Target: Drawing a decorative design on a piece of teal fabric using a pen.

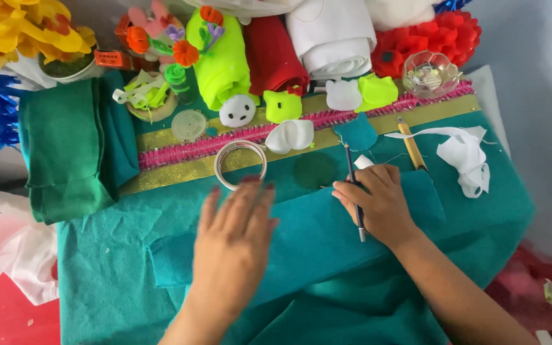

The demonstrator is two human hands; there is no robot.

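The left hand [231, 246] lies flat and open on the teal felt sheet [314, 239]. The right hand [381, 204], clamped on a pen [354, 191], marks it.

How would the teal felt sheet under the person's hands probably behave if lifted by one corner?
The teal felt sheet would likely droop, since it lies soft and creased. It looks light. Its matte nap probably grips the cloth beneath rather than sliding.
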